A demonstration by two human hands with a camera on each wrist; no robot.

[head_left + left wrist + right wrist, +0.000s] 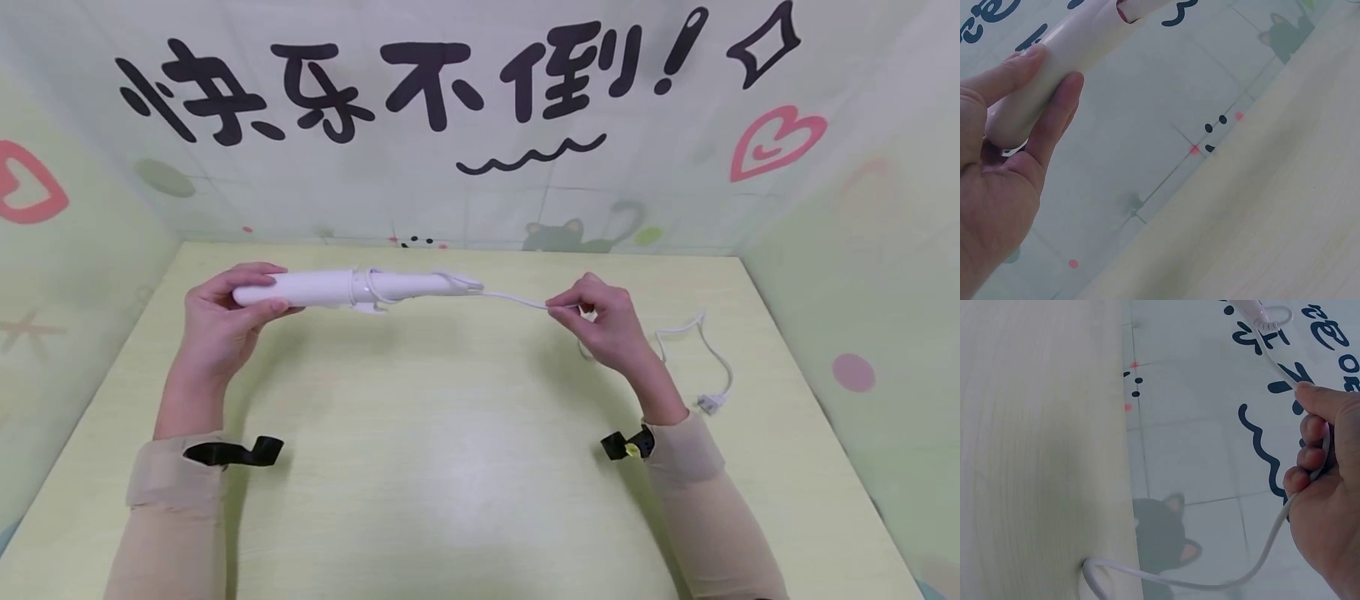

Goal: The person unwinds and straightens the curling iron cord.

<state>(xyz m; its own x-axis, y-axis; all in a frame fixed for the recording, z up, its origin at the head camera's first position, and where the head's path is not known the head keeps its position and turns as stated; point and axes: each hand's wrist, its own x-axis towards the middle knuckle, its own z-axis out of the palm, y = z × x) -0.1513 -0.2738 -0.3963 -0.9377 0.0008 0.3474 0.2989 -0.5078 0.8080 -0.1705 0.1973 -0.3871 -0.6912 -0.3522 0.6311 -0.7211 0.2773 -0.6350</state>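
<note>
A white corded wand (300, 287), shaped like a curling iron, is held nearly level above the far part of the table. My left hand (221, 312) grips its thick rounded end, thumb on one side and fingers on the other, as the left wrist view also shows. Loops of cord wrap its narrower part. From the thin end the white cord (513, 297) runs to my right hand (609, 325), which pinches it between thumb and forefinger. In the right wrist view the cord (1266, 550) passes through the curled fingers and sags to the table.
The cord's far end lies on the pale wooden table (450, 467) at the right, with its plug (710, 403) beyond my right forearm. Printed panels, one the back wall (420, 192), enclose the table at the back and both sides. Black camera mounts (236, 452) sit on both wrists.
</note>
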